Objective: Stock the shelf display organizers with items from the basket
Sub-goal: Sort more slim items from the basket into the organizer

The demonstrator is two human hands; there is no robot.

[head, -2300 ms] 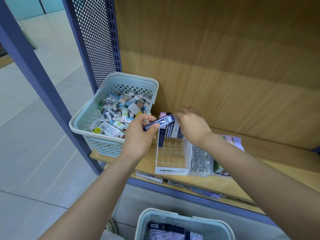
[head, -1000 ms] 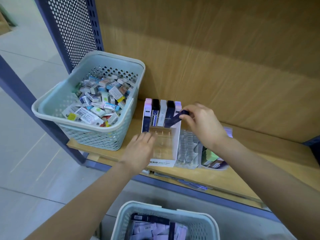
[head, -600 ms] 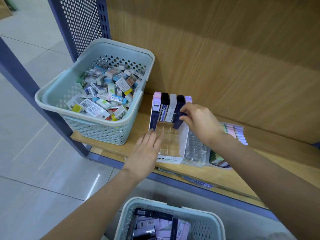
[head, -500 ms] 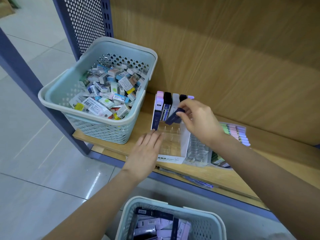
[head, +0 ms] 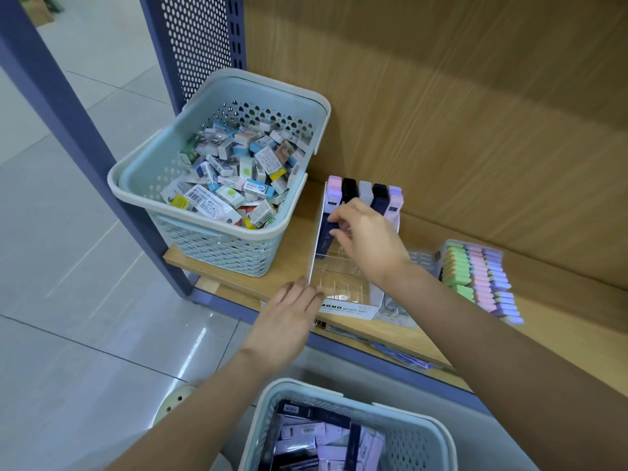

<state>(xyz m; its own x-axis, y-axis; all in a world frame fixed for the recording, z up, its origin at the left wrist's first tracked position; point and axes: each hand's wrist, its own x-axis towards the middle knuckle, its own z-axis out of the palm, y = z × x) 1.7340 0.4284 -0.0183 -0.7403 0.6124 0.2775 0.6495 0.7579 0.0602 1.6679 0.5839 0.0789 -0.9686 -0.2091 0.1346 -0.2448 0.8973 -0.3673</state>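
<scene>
A wooden shelf (head: 560, 338) and wood-grain back panel (head: 441, 113) sit beside a blue-grey perforated side panel (head: 193, 45). Pale glossy floor tiles (head: 68, 300) show soft glare; a round cream object (head: 176, 401) there may be a socket.

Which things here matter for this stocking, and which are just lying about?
In use: white MONO display organizer; dark navy slim box, pinched by right hand; left hand against organizer; lower pale-blue plastic basket.
Idle: pale-blue shelf basket of small packets; rows of pastel blocks.
</scene>
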